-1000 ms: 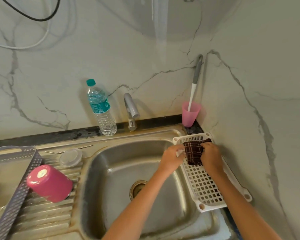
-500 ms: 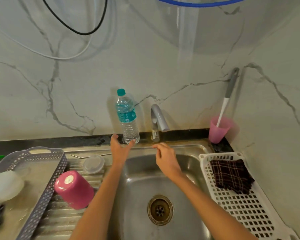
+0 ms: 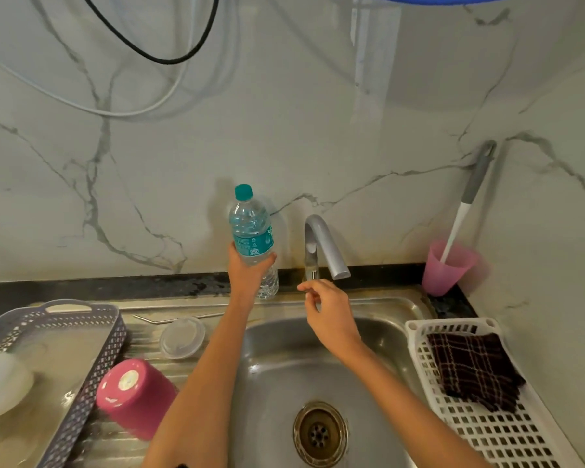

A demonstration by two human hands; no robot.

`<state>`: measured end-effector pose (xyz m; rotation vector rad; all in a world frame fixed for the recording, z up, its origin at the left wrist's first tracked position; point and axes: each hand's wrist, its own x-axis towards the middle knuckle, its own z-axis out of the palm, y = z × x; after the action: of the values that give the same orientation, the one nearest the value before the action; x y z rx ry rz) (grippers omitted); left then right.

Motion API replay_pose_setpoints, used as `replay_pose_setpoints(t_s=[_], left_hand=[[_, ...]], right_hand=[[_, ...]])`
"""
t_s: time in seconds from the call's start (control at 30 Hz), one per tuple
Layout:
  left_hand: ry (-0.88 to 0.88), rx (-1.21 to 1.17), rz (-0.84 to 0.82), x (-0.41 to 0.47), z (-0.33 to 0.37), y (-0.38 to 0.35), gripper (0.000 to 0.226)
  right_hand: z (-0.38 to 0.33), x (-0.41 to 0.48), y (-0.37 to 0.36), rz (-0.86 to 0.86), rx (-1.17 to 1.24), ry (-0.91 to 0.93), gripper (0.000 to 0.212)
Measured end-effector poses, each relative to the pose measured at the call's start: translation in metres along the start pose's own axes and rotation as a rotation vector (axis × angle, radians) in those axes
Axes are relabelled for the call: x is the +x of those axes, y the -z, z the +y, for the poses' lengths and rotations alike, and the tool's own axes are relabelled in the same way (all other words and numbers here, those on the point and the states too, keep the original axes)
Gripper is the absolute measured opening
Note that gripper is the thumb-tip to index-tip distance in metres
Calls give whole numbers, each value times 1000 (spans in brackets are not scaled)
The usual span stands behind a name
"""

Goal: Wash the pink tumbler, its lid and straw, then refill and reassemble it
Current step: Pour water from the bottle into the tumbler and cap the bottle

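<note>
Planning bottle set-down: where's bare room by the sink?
Free: sink rim between faucet and pink cup; basin around the drain; near half of the white rack, clear of the cloth. Crowded: left drainboard, with tumbler, lid, straw, grey basket.

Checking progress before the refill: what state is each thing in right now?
Water bottle, capped, upright, gripped by the left hand.
Pink tumbler, upside down on the drainboard, lid off.
Lid, lying apart from the tumbler.
Straw, lying flat behind the lid.
Faucet, no stream visible.
Cloth, crumpled on the white rack.
Right hand, loosely curled, empty.
</note>
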<state>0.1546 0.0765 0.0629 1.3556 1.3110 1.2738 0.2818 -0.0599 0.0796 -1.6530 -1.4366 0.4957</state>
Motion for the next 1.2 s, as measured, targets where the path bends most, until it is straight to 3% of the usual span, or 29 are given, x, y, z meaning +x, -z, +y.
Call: replay_pose_setpoints(t_s=[0.2,0.3,0.43,0.67,0.87,1.0,1.07,1.2], left_hand=[[-27,-27,-66,-69,1,23,69],[4,-47,-96,-112,-3,34,69],[-5,-4,-110,-159,-11,47,67],[15,24,-177,-204,-14,59,69],[32,56,-261,-212,-22,68,70],[43,49,-267,-215,-24,72,70],[51,37,-278,-216,-24,74,71],[77,6,-290,-219,-25,82,78]], right_hand=[[-50,-17,22,157,171,271,22],[-75,-21,34,179,238,296,32],[-93,-24,48,26,113,281,47],[-103,-44,64,-271,-86,306,36],[-110,-40,85,-623,-119,332,35],[-113,-45,81,-533,-275,285,45],[-114,-47,75,-498,-352,317,38],[-118,-46,75,-657,-254,398,30]])
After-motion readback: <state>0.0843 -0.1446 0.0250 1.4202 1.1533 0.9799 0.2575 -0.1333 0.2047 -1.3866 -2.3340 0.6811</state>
